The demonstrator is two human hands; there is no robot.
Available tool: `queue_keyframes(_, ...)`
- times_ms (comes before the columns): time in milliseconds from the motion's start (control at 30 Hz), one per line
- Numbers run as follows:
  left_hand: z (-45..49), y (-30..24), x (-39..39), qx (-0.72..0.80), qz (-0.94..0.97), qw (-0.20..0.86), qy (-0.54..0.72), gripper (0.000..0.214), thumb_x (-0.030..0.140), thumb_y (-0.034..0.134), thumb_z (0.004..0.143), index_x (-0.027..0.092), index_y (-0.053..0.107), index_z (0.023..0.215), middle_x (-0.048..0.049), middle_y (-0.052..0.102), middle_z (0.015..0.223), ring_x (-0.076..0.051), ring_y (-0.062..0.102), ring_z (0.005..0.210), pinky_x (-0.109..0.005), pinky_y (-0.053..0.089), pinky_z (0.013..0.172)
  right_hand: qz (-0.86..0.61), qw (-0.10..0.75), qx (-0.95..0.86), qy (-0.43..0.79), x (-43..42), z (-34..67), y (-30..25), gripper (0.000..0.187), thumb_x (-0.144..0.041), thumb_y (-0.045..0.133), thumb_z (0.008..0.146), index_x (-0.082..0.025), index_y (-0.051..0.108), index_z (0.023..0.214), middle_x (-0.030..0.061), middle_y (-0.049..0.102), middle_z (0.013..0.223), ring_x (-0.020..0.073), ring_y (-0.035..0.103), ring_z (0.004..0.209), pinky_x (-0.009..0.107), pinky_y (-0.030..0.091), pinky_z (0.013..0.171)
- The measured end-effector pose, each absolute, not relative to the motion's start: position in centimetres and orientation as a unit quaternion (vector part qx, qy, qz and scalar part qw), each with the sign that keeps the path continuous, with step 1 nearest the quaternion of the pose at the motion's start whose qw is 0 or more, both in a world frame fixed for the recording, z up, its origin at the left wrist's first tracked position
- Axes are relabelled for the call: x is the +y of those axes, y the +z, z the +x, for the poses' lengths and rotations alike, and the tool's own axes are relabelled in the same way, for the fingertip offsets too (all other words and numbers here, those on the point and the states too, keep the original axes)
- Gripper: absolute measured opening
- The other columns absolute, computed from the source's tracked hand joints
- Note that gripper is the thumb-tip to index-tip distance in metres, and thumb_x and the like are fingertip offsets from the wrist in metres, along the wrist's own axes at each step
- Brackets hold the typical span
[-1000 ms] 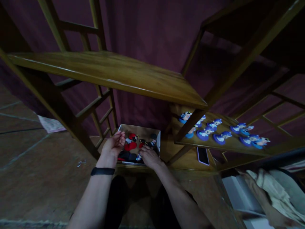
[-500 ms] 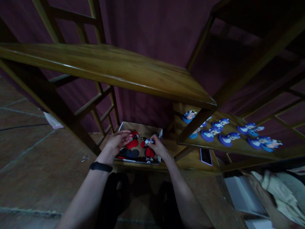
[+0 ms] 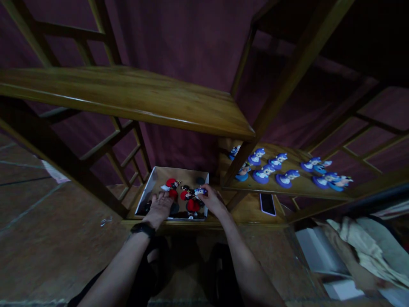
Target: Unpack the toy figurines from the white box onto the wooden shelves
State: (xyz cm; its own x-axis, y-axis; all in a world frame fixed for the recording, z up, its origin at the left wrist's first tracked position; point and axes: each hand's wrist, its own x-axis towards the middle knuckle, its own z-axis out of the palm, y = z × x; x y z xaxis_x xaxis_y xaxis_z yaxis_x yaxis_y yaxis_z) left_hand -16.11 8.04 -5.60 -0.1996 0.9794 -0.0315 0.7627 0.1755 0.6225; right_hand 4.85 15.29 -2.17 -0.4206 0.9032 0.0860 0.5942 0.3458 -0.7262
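Note:
A white-rimmed cardboard box [image 3: 145,197] sits on the lowest wooden shelf and holds several small red-and-black figurines [image 3: 172,185]. My left hand [image 3: 159,207] reaches down into the box near its front, palm down, with the fingers resting on the figurines. My right hand [image 3: 214,202] is at the box's right side, fingers pinched around a small blue-and-white figurine [image 3: 200,192]. A black band [image 3: 142,228] circles my left wrist.
Several blue figurines [image 3: 263,175] stand in rows on the wooden shelf [image 3: 303,187] to the right. A phone [image 3: 267,204] lies on the bottom board beneath it. A wide wooden shelf [image 3: 128,96] overhangs the box. Crumpled cloth [image 3: 361,247] and a white box [image 3: 316,253] lie at the right.
My right hand picked a blue-and-white figurine out of the box and moved to its right side. My left hand dropped from hovering over the box onto the figurines.

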Motion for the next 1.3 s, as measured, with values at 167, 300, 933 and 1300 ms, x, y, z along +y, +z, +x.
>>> queue_keyframes(167,-15.9,-4.9,9.0,0.754,0.628,0.165,0.102,0.032,0.006,0.051,0.068,0.017,0.062,0.096,-0.0145,0.064,0.098,-0.030,0.050,0.106,-0.049,0.024,0.093,-0.481,0.278,-0.755,0.348,15.4,5.1,-2.3,0.024,-0.032,0.056,0.074,-0.027,0.058,0.098,-0.0035,0.065,0.084,0.0134,0.059,0.074,0.025,0.046,0.070)
queue_keyframes(300,-15.9,-3.3,10.4,0.754,0.492,0.285,0.329,0.015,0.015,0.063,0.064,0.017,0.062,0.079,-0.0054,0.066,0.076,-0.023,0.061,0.082,-0.034,0.043,0.076,-0.508,0.325,-0.682,0.413,15.7,4.6,-2.2,0.025,-0.033,0.057,0.072,-0.027,0.058,0.096,-0.0031,0.064,0.081,0.0140,0.059,0.072,0.025,0.048,0.064)
queue_keyframes(933,-13.2,-0.2,10.8,0.547,0.274,0.516,0.599,0.039,0.016,0.076,0.048,0.011,0.065,0.085,-0.0034,0.067,0.066,-0.015,0.061,0.059,-0.028,0.050,0.062,-0.444,0.409,-0.552,0.576,15.0,0.6,-2.8,0.034,-0.033,0.055,0.070,-0.026,0.055,0.103,-0.0023,0.059,0.083,0.0112,0.055,0.065,0.021,0.046,0.056)
queue_keyframes(1300,-12.8,0.2,10.7,0.534,0.251,0.549,0.592,0.039,0.025,0.081,0.043,0.010,0.068,0.078,-0.0063,0.069,0.070,-0.015,0.062,0.063,-0.027,0.050,0.065,-0.449,0.415,-0.610,0.504,14.9,0.5,-3.3,0.035,-0.033,0.051,0.076,-0.026,0.054,0.111,0.0000,0.062,0.094,0.0147,0.060,0.081,0.026,0.050,0.070)
